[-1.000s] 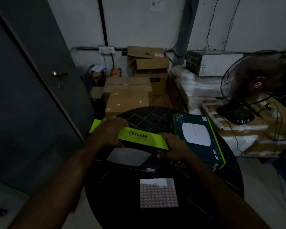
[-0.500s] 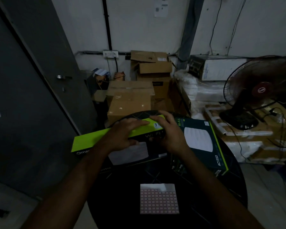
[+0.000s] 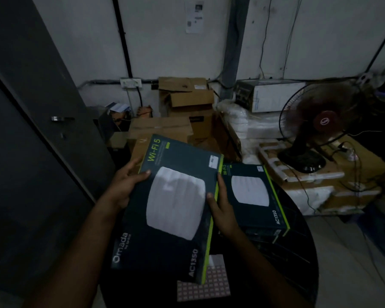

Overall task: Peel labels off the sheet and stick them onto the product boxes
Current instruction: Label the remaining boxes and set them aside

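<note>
I hold a dark product box [image 3: 169,245] with green edges and a white device printed on its face, lifted and tilted above the round black table [image 3: 298,263]. My left hand [image 3: 122,185] grips its left edge. My right hand [image 3: 220,207] grips its right edge. A small white label sits at the box's far right corner. A second matching box [image 3: 251,196] lies flat on the table to the right. The label sheet [image 3: 209,285], a grid of small pink labels, lies on the table near me, partly hidden by the held box.
Brown cardboard boxes [image 3: 165,130] are stacked behind the table. A standing fan [image 3: 316,127] sits on foam-packed cartons at the right. A dark grey door [image 3: 31,130] fills the left side. Cables run along the white wall.
The box was resting on edge on the table with its green side up; I have turned it and raised it so its printed face points at me, covering part of the label sheet.
</note>
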Demonstrator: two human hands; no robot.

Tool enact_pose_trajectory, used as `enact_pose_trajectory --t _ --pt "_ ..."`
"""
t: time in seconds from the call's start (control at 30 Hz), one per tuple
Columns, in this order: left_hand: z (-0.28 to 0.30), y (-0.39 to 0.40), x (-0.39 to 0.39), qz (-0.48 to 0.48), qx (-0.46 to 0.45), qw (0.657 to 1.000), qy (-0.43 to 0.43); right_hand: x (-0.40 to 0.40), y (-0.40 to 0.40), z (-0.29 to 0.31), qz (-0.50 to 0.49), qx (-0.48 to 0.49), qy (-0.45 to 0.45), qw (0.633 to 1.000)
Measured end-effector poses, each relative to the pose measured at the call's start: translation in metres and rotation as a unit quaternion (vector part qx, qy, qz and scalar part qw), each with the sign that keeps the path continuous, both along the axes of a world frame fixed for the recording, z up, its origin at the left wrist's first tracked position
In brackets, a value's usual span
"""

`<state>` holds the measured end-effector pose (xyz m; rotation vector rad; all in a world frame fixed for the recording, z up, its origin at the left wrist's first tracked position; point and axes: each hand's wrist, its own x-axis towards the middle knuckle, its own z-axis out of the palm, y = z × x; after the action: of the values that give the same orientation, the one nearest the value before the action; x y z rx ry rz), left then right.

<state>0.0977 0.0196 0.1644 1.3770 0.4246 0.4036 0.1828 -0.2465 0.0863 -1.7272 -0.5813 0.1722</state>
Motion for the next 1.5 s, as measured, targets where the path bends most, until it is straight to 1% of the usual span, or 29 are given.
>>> enact_pose_trajectory --t 0.1,0.17,0.23,0.3,0.37,0.43,0.47,0.53,0.6,0.63,0.73,0.77,0.83,0.87,0.9,0.93,0.97,1.1,1.17,1.23,1.3,1.4,1.5 --pt "-0.006 -0.003 0.009 0.072 -0.027 0.996 0.039 0.0 -0.011 0.008 0.079 0.054 0.066 0.993" --pt "-0.007 -0.008 0.015 0.103 -0.061 0.992 0.035 0.004 -0.018 0.011 0.094 0.077 0.089 0.989" --pt "-0.006 -0.015 0.019 0.107 -0.047 0.993 0.029 0.011 -0.025 0.016 0.084 0.079 0.096 0.989" --pt "-0.005 -0.024 0.02 0.073 0.007 0.997 0.029 0.021 -0.031 0.022 0.055 0.079 0.097 0.991" --pt "-0.006 -0.035 0.019 -0.004 0.061 0.997 0.056 0.035 -0.037 0.027 0.017 0.067 0.085 0.994" --pt "-0.009 -0.049 0.016 -0.088 0.103 0.986 0.101 0.051 -0.048 0.027 -0.011 0.05 0.06 0.997" --pt "-0.012 -0.057 0.016 -0.111 0.113 0.981 0.111 0.058 -0.054 0.024 -0.016 0.047 0.054 0.997" --pt "-0.018 -0.076 0.019 -0.097 0.12 0.982 0.107 0.066 -0.064 0.019 -0.019 0.037 0.053 0.998" --pt "-0.025 -0.09 0.023 -0.056 0.157 0.98 0.108 0.066 -0.071 0.013 -0.022 0.03 0.061 0.997" --pt "-0.029 -0.095 0.025 -0.054 0.172 0.977 0.113 0.065 -0.075 0.01 -0.027 0.038 0.067 0.997" --pt "-0.042 -0.103 0.036 -0.114 0.194 0.967 0.117 0.073 -0.093 0.006 -0.032 0.049 0.106 0.993" --pt "-0.045 -0.105 0.041 -0.134 0.199 0.963 0.118 0.079 -0.101 0.006 -0.013 0.031 0.128 0.991" --pt "-0.051 -0.113 0.056 -0.151 0.209 0.959 0.12 0.094 -0.12 0.008 0.074 -0.046 0.158 0.984" --pt "-0.054 -0.118 0.064 -0.153 0.207 0.958 0.124 0.103 -0.129 0.007 0.116 -0.094 0.158 0.976" --pt "-0.06 -0.123 0.074 -0.152 0.201 0.959 0.126 0.112 -0.135 0.007 0.138 -0.131 0.15 0.97" --pt "-0.064 -0.128 0.084 -0.153 0.202 0.959 0.13 0.122 -0.141 0.004 0.141 -0.148 0.146 0.968" --pt "-0.07 -0.133 0.095 -0.155 0.201 0.958 0.132 0.132 -0.146 0.0 0.128 -0.147 0.149 0.969" --pt "-0.09 -0.155 0.14 -0.162 0.205 0.957 0.121 0.171 -0.164 -0.015 0.08 -0.092 0.178 0.977" --pt "-0.097 -0.166 0.165 -0.171 0.226 0.952 0.111 0.19 -0.171 -0.021 0.062 -0.082 0.167 0.981" --pt "-0.103 -0.173 0.189 -0.17 0.244 0.948 0.116 0.21 -0.174 -0.026 0.025 -0.09 0.15 0.984" --pt "-0.114 -0.178 0.208 -0.171 0.268 0.939 0.132 0.226 -0.173 -0.035 0.0 -0.128 0.124 0.984" --pt "-0.129 -0.187 0.221 -0.185 0.332 0.912 0.155 0.234 -0.171 -0.05 -0.021 -0.244 0.073 0.967" --pt "-0.14 -0.188 0.223 -0.185 0.345 0.903 0.176 0.232 -0.174 -0.061 -0.027 -0.25 0.055 0.966"
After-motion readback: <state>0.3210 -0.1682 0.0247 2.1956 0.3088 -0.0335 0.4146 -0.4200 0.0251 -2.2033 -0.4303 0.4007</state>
